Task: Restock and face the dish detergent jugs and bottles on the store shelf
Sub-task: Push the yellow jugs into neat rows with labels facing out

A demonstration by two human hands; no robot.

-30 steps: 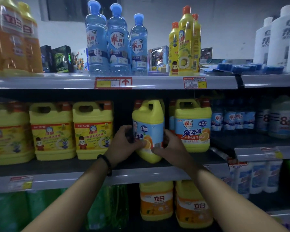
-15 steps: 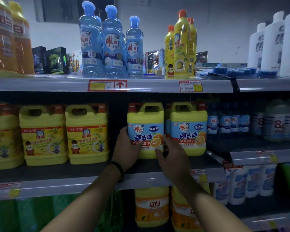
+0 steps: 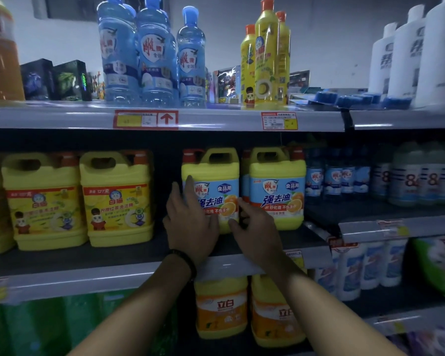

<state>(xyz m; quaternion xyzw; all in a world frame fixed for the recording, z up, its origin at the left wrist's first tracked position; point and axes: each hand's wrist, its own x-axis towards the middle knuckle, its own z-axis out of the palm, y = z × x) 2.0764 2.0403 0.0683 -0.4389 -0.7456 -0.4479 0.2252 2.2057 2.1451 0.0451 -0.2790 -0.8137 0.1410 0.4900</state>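
Facing yellow jug [image 3: 211, 170]: L hand [image 3: 190, 222] fingers flat on it, R hand [image 3: 257, 232] grip unclear; over-push could bump neighbor jug [image 3: 278, 188].

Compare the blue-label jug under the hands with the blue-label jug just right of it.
The touched jug has its red cap left of the handle; the neighbour jug has it right. The left hand and right hand cover part of the touched jug's label; the neighbour jug's label shows whole. Both are yellow, upright, blue labels forward.
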